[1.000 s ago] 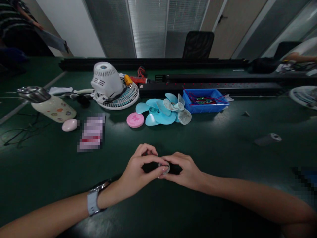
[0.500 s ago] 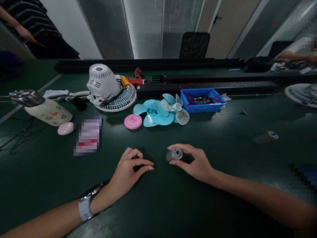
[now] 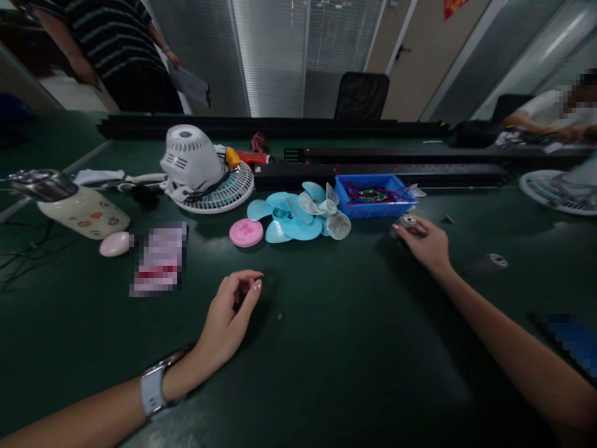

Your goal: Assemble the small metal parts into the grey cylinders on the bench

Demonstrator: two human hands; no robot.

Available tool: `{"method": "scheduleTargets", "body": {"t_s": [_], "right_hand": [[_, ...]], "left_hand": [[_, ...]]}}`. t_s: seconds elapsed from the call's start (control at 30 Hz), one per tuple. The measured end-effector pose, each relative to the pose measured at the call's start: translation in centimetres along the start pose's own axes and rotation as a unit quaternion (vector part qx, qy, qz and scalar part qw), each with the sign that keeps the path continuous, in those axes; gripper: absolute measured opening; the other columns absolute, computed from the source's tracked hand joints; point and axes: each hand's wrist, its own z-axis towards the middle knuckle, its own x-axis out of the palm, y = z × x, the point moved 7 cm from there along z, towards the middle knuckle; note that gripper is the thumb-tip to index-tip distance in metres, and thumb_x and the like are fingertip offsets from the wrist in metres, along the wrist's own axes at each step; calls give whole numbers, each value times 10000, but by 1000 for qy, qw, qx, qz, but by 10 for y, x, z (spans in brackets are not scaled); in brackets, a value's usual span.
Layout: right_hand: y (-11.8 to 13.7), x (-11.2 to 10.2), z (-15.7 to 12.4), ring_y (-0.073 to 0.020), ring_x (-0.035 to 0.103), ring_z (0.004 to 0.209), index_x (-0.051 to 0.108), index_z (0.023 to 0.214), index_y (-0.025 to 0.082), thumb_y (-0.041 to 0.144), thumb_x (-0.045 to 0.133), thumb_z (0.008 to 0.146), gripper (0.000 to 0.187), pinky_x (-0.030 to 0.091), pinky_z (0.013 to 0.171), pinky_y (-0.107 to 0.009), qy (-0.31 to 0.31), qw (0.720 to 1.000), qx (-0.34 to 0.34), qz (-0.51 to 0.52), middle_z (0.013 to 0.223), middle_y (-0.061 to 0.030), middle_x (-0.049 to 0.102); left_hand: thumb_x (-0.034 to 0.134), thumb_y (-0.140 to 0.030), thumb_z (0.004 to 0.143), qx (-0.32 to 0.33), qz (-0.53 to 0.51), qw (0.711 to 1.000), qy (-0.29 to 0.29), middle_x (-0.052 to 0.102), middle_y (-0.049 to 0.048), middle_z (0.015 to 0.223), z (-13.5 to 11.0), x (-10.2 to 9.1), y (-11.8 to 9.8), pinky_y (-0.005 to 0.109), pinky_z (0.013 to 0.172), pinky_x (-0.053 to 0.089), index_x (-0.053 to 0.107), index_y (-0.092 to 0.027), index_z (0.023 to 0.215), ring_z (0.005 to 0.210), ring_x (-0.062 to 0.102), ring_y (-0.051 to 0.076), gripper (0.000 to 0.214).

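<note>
My right hand (image 3: pixel 426 244) reaches far forward and right, its fingers wrapped round a small grey motor (image 3: pixel 407 224) just in front of the blue bin (image 3: pixel 375 204). My left hand (image 3: pixel 229 316), with a watch on the wrist, rests on the green table (image 3: pixel 326 373) with its fingers curled loosely and nothing visible in them. A tiny dark part (image 3: pixel 280 316) lies on the table to the right of that hand. A second grey motor (image 3: pixel 489 262) lies further right.
Blue and clear fan blades (image 3: pixel 298 214), a pink disc (image 3: pixel 245 233), a white fan body on its grille (image 3: pixel 201 169), a red drill (image 3: pixel 254 155), a patterned bottle (image 3: pixel 77 208) and a pink oval (image 3: pixel 114 244) lie beyond. People stand at back left and sit at far right.
My hands parted. The right hand carried the grey motor forward and right to the blue bin. The left hand stayed near me and let its fingers loosen.
</note>
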Motion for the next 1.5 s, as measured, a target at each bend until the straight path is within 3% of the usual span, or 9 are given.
{"method": "scheduleTargets", "body": {"t_s": [0.17, 0.23, 0.33, 0.47, 0.67, 0.8, 0.93, 1.1, 1.5], "right_hand": [[109, -18, -55, -327, 591, 1144, 546, 1299, 133, 484, 715, 786, 644, 414, 993, -523, -115, 969, -202, -84, 1222, -171, 633], [161, 13, -89, -226, 646, 936, 598, 1255, 203, 429, 664, 862, 459, 456, 882, -402, 81, 956, -280, -32, 991, -70, 686], [208, 67, -148, -147, 618, 755, 578, 1339, 252, 516, 652, 867, 545, 441, 721, -290, 390, 872, -295, 34, 883, -8, 672], [226, 104, -175, -131, 605, 768, 692, 1216, 298, 521, 614, 899, 395, 403, 726, -278, 452, 839, -298, 54, 869, -1, 664], [216, 87, -147, -126, 618, 752, 752, 1053, 267, 391, 636, 916, 218, 436, 721, -277, 374, 877, -289, 89, 870, -1, 685], [161, 14, -64, -173, 640, 787, 740, 1043, 235, 375, 583, 936, 236, 493, 744, -319, 119, 973, -192, 49, 963, -51, 714], [78, -42, -5, -244, 667, 885, 745, 980, 201, 402, 592, 897, 266, 512, 847, -390, -57, 992, -95, -68, 975, -99, 732], [25, -35, 5, -254, 705, 835, 739, 951, 175, 415, 594, 870, 292, 538, 825, -393, -9, 995, -53, -85, 929, -110, 756], [21, -21, 8, -232, 721, 810, 728, 1020, 187, 426, 567, 878, 322, 557, 787, -356, -19, 995, -56, -76, 949, -94, 764]], "left_hand": [[540, -363, 933, -18, -67, 996, -49, 582, 28, 963, 2, -2, 8, 296, 742, 445, 535, -219, 1140, 865, 564, 163, 252], [552, -354, 926, -16, -83, 995, -57, 573, 26, 980, 3, -1, 9, 293, 753, 443, 520, -224, 1142, 889, 562, 162, 254], [560, -352, 924, -15, -88, 994, -69, 564, 24, 1005, 4, -2, 12, 289, 765, 436, 510, -231, 1143, 907, 559, 158, 255], [559, -368, 924, -17, -91, 992, -82, 559, 27, 1023, 3, -4, 16, 287, 760, 439, 510, -231, 1132, 917, 560, 161, 254], [560, -382, 922, -10, -90, 993, -70, 560, 26, 1002, 4, -2, 15, 287, 749, 442, 503, -223, 1136, 910, 561, 164, 273], [552, -382, 927, -5, -92, 993, -71, 557, 32, 1005, 4, -3, 14, 293, 753, 448, 500, -218, 1139, 922, 565, 169, 273], [548, -382, 929, -4, -96, 993, -61, 558, 28, 993, 4, -2, 14, 294, 753, 447, 492, -219, 1140, 910, 569, 167, 273], [547, -379, 931, -12, -93, 994, -55, 551, 22, 988, 4, -1, 14, 288, 755, 444, 487, -224, 1147, 900, 560, 160, 273], [543, -361, 934, 0, -92, 995, -47, 551, 18, 993, 5, 0, 13, 290, 783, 438, 487, -230, 1148, 907, 558, 158, 256]]}}
